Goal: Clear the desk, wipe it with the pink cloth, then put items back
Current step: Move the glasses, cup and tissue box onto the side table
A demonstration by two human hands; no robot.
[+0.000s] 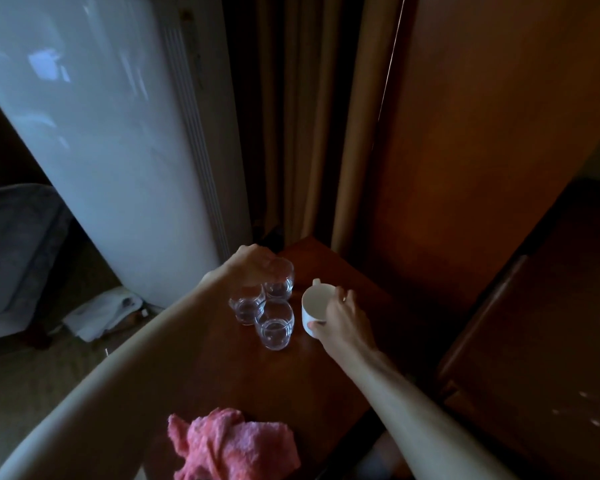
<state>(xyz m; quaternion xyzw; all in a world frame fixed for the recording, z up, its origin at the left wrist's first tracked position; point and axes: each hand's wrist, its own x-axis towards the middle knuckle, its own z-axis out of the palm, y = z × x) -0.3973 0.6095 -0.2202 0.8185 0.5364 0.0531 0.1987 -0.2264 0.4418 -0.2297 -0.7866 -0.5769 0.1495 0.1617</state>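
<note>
Wooden worktop [326, 386] carries 3 clear glasses. Left hand [253, 263] grips the far glass [280, 284] at 12 o'clock; right hand [340, 315] holds a white cup [314, 304] at 2 o'clock. Pink cloth [232, 445] lies crumpled at 6 o'clock.

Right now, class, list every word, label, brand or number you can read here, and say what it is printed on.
None can be read.
White mug: plain.
Three glasses: no marks.
Pink cloth: no tag visible.
White item on the floor: too dim and blurred to tell.
</note>
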